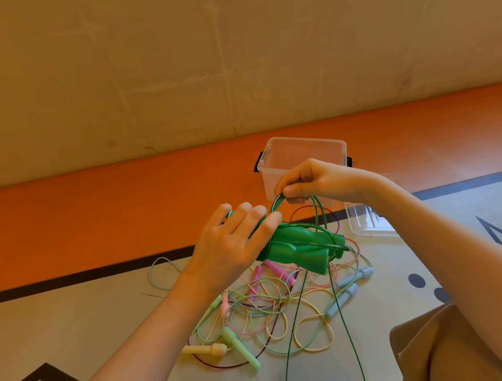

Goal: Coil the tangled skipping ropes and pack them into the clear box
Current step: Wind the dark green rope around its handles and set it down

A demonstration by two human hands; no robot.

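Observation:
My left hand [236, 242] grips the two dark green handles [305, 249] of a green skipping rope, held side by side above the floor. Its thin green cord [293, 322] loops around the handles and hangs down toward me. My right hand [312, 182] pinches a loop of that cord just above the handles. Behind my right hand the clear box [301, 153] stands open on the orange floor. Under the handles lies a tangled pile of pastel ropes [268, 312] with pink, yellow, mint and grey-blue handles.
The box's clear lid [366, 223] lies flat to the right of the box. A beige wall rises behind the orange strip. My knee in tan cloth [442, 352] is at the lower right. The mat [73, 318] carries black lines and dots.

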